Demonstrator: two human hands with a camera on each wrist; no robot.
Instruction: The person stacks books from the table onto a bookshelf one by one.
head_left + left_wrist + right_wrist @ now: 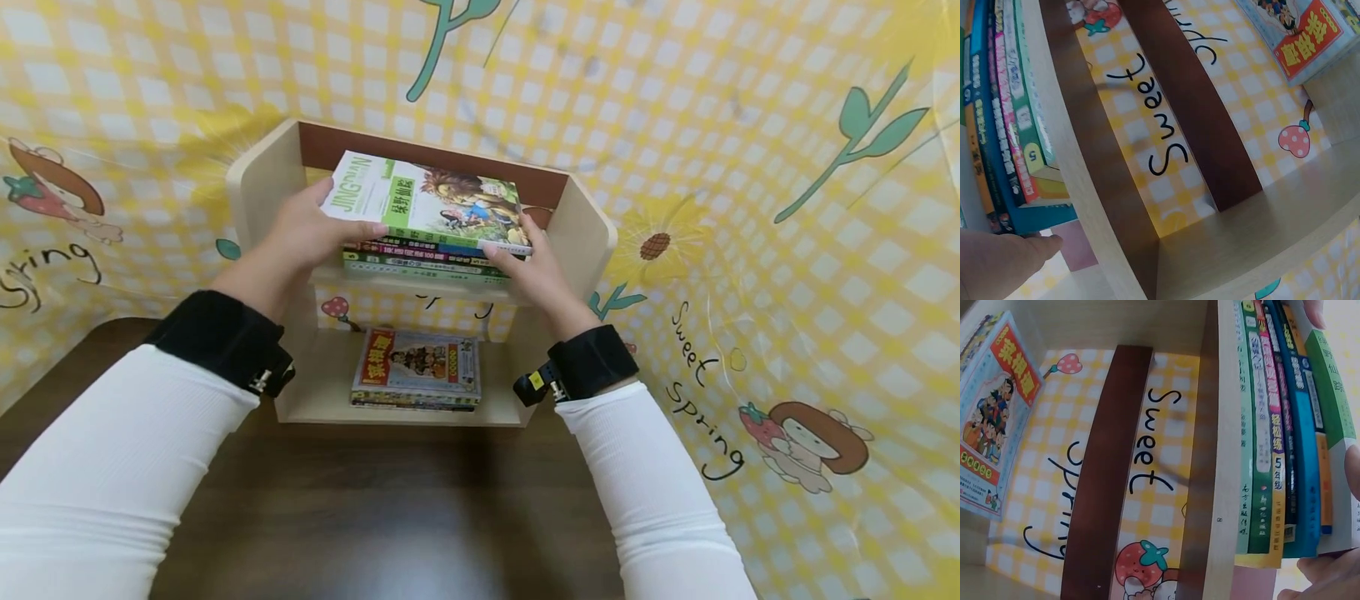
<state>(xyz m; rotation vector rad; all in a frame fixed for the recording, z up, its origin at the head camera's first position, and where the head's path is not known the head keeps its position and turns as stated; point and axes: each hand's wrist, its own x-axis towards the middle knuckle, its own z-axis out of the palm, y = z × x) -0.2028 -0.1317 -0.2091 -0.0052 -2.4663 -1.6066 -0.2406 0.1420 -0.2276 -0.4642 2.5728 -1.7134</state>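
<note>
A white and green book (442, 200) with a lion picture on its cover lies flat on top of a stack of books (427, 265), on the upper level of a small wooden shelf (592, 237). My left hand (298, 229) grips its left end, thumb along the front edge. At the opposite end, my right hand (538, 271) holds the same book between thumb and fingers. In the right wrist view the green spine (1333, 394) tops several thinner coloured spines (1279, 425). The left wrist view shows only part of the left hand (1004, 259), beside the stack.
Another pile of books (420, 362), with a red and blue cover on top, lies on the lower shelf level. The shelf stands on a dark wooden table (360, 500). Yellow checked cloth (697, 125) hangs behind and beside it.
</note>
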